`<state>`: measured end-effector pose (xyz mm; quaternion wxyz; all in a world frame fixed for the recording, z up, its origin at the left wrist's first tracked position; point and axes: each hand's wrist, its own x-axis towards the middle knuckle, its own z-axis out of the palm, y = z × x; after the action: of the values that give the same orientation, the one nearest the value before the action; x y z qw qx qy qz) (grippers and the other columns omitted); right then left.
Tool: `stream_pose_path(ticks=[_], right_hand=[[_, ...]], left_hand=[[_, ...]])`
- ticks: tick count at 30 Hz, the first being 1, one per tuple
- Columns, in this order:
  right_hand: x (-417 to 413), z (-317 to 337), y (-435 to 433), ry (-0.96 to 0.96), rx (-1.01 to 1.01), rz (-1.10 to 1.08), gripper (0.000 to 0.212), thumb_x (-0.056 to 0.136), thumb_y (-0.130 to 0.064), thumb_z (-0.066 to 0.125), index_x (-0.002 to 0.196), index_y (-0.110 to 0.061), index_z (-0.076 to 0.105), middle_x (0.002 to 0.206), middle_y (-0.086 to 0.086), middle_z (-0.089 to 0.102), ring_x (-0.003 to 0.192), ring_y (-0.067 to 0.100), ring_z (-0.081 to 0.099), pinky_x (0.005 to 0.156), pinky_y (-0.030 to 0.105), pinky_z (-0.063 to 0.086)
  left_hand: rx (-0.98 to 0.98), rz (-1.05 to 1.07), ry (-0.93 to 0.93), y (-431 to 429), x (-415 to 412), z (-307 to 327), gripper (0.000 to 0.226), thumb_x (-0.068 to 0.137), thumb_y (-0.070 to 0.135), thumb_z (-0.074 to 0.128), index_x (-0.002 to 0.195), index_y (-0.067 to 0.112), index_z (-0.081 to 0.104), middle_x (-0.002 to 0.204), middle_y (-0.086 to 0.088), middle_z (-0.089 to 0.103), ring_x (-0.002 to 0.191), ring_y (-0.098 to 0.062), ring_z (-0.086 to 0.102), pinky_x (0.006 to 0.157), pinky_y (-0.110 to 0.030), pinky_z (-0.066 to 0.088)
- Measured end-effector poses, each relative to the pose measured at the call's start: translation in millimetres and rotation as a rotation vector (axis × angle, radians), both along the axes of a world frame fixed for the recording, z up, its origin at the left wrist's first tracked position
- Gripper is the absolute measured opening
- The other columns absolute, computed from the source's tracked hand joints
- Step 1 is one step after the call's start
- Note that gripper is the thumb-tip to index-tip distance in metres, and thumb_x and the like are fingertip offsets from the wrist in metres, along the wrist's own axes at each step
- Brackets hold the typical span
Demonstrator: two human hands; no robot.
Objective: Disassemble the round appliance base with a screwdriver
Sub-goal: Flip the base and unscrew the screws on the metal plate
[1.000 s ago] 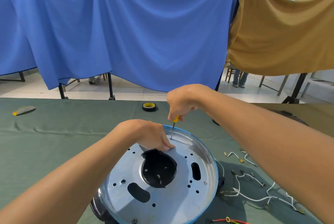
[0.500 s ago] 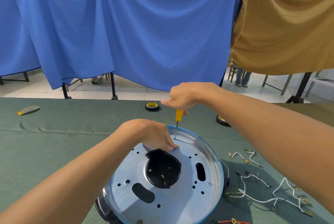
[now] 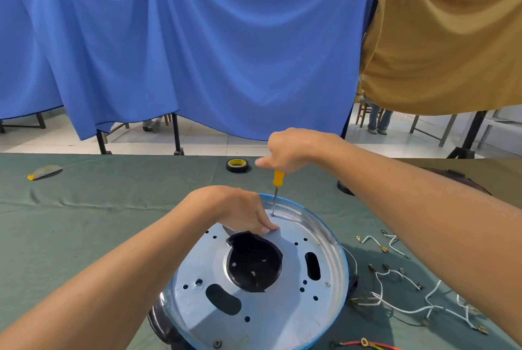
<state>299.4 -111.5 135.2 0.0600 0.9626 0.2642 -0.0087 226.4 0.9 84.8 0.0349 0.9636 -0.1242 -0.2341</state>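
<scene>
Now r. hand [image 3: 291, 149] on screwdriver [image 3: 276, 191], base [image 3: 296, 307]

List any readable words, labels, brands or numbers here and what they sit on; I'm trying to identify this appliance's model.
None can be read.
Roll of tape: dark marks on its yellow inner ring, too small and blurred to read.
Round appliance base: bare metal plate, no label or number visible.
Screwdriver: plain yellow handle, no text visible.

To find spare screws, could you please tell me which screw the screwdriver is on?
The far-rim screw under the screwdriver; the others sit bare at the near edge and right.
</scene>
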Motion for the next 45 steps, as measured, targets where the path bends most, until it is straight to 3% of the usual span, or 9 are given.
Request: stream_pose_path(ticks=[6, 11, 16, 21, 27, 31, 36, 41, 45], right_hand=[[-3, 5, -2, 0.102, 0.041, 0.013, 0.038, 0.085, -0.035, 0.064, 0.107, -0.004, 0.067, 0.101, 0.016, 0.07, 0.066, 0.021, 0.047, 0.048, 0.024, 0.034], [0, -4, -5, -0.001, 0.102, -0.016, 0.049, 0.095, -0.046, 0.05, 0.063, -0.01, 0.046, 0.061, 0.004, 0.042, 0.056, 0.02, 0.037, 0.053, 0.029, 0.029], [-5, 0, -5, 0.099, 0.148, -0.031, 0.037, 0.084, -0.026, 0.06, 0.112, -0.004, 0.065, 0.099, 0.018, 0.067, 0.072, 0.027, 0.055, 0.052, 0.032, 0.043], [-3, -7, -7, -0.039, 0.17, -0.097, 0.046, 0.092, -0.051, 0.051, 0.065, -0.014, 0.046, 0.066, 0.002, 0.047, 0.062, 0.022, 0.046, 0.052, 0.028, 0.031], [-7, 0, -5, 0.089, 0.197, -0.024, 0.031, 0.086, -0.028, 0.062, 0.108, -0.007, 0.068, 0.111, 0.017, 0.066, 0.076, 0.026, 0.058, 0.058, 0.031, 0.048], [-6, -5, -7, -0.025, 0.169, -0.083, 0.046, 0.091, -0.051, 0.053, 0.066, -0.013, 0.049, 0.067, 0.005, 0.05, 0.061, 0.022, 0.048, 0.053, 0.031, 0.036], [-13, -1, -6, 0.084, 0.204, -0.023, 0.039, 0.085, -0.024, 0.059, 0.115, 0.0, 0.062, 0.118, 0.021, 0.062, 0.111, 0.038, 0.058, 0.088, 0.05, 0.051], [-11, -6, -6, -0.022, 0.191, -0.077, 0.045, 0.092, -0.05, 0.051, 0.068, -0.013, 0.051, 0.066, 0.004, 0.049, 0.063, 0.024, 0.048, 0.053, 0.031, 0.036], [-11, -2, -4, 0.076, 0.208, -0.029, 0.037, 0.084, -0.023, 0.06, 0.114, -0.002, 0.064, 0.112, 0.02, 0.065, 0.097, 0.036, 0.063, 0.074, 0.047, 0.055]], left_hand=[[0.002, -0.008, -0.001, -2, -1, 2, 0.037, 0.103, 0.039, 0.041, 0.138, 0.039, 0.051, 0.141, 0.012, 0.052, 0.098, -0.008, 0.042, 0.086, -0.023, 0.029], [-0.001, -0.008, -0.003, -2, -1, 0, 0.037, 0.103, 0.039, 0.041, 0.138, 0.038, 0.052, 0.139, 0.01, 0.053, 0.1, -0.01, 0.042, 0.086, -0.024, 0.029], [-0.018, 0.005, -0.002, -2, -2, 0, 0.038, 0.102, 0.04, 0.042, 0.138, 0.036, 0.053, 0.138, 0.01, 0.055, 0.099, -0.011, 0.046, 0.085, -0.023, 0.03], [-0.013, 0.016, -0.008, -2, -1, -1, 0.037, 0.102, 0.04, 0.041, 0.137, 0.038, 0.053, 0.14, 0.011, 0.053, 0.123, -0.017, 0.047, 0.088, -0.024, 0.029], [-0.037, 0.014, 0.004, 0, 0, -3, 0.037, 0.102, 0.037, 0.042, 0.139, 0.036, 0.052, 0.141, 0.011, 0.053, 0.126, -0.018, 0.045, 0.09, -0.024, 0.028], [-0.023, 0.011, -0.004, -1, 0, -3, 0.037, 0.103, 0.038, 0.041, 0.138, 0.038, 0.051, 0.14, 0.011, 0.053, 0.125, -0.018, 0.045, 0.09, -0.024, 0.028], [-0.037, 0.014, 0.005, -1, 0, -3, 0.038, 0.103, 0.037, 0.042, 0.139, 0.035, 0.051, 0.138, 0.009, 0.055, 0.122, -0.017, 0.046, 0.089, -0.024, 0.029], [-0.025, 0.003, 0.001, -1, 0, -3, 0.038, 0.103, 0.037, 0.041, 0.139, 0.037, 0.051, 0.139, 0.01, 0.053, 0.124, -0.017, 0.045, 0.09, -0.025, 0.028], [-0.032, 0.01, 0.003, -1, -1, -3, 0.038, 0.103, 0.037, 0.041, 0.139, 0.035, 0.051, 0.139, 0.01, 0.054, 0.123, -0.018, 0.046, 0.089, -0.024, 0.029]])
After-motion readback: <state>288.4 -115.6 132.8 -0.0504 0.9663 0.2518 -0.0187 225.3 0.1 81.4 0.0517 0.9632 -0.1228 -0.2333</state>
